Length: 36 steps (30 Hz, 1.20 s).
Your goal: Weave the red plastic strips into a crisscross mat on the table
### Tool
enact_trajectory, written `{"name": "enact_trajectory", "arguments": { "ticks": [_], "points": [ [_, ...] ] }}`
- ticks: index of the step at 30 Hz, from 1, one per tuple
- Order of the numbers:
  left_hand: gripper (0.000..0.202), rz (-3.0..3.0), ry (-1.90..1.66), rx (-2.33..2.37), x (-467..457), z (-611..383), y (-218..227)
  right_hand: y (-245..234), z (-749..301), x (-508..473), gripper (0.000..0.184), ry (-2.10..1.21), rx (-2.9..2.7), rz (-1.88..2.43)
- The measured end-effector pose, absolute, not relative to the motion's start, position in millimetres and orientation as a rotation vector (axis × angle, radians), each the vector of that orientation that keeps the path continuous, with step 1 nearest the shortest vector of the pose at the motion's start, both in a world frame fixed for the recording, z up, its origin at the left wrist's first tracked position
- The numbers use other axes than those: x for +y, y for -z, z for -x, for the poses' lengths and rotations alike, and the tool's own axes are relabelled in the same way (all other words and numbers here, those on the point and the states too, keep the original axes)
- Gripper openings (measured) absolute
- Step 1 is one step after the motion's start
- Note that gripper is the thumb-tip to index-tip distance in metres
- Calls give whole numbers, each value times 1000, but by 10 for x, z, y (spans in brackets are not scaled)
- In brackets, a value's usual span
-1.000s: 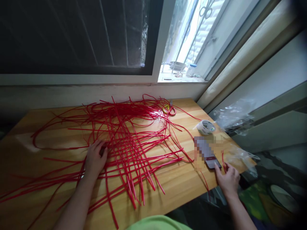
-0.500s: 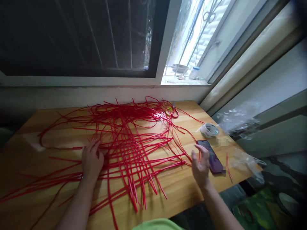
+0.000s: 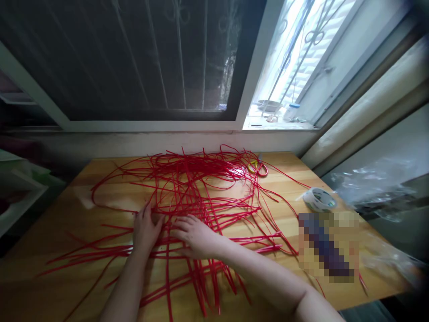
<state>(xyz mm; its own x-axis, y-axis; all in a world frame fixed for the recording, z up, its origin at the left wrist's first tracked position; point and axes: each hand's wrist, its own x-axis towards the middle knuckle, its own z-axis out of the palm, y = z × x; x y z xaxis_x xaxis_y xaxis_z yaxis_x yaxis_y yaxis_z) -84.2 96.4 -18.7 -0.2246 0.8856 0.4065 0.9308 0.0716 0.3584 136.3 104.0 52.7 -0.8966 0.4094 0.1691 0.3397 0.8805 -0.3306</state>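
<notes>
Long, thin red strands (image 3: 208,223) cross over and under one another in an open lattice on the wooden table (image 3: 268,286). At the lattice's left side, my left hand (image 3: 146,232) bears down with its fingers bent over the strands; its palm side is hidden. Just to its right, my right hand (image 3: 196,237) reaches across the lattice. Its fingers are stretched to the left, slightly apart, and touch the strands from above. Loose strand ends fan out to the left and toward the front edge.
A tangled heap of red strands (image 3: 197,167) lies along the back. Scissors (image 3: 258,168) with yellow and red handles lie at its right end. Further right are a tape roll (image 3: 319,200), a blurred-out dark object (image 3: 325,246) and clear plastic (image 3: 392,259). A window (image 3: 150,67) stands behind.
My right hand has swung left from beside the phone onto the lattice, close to my left hand. My left hand stays at the lattice's left side. The view has shifted left.
</notes>
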Motion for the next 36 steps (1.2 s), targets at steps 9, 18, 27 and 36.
{"name": "enact_trajectory", "arguments": {
  "ticks": [9, 18, 27, 36],
  "points": [
    [31, 2108, 791, -1999, 921, 707, -54, -100, -1166, 950, 56, -472, -2801, 656],
    [40, 2359, 858, -1996, 1133, 578, -20, -109, -1200, 953, 45, -481, -2669, 793],
    [25, 2377, 321, -2393, 1579, 432, -433, -63, -1193, 994, 15, -453, -2548, 873],
    [30, 2497, 341, -2368, 1841, 278, -388, -29, -1191, 999, 15, -389, -2471, 905]
  ]
}}
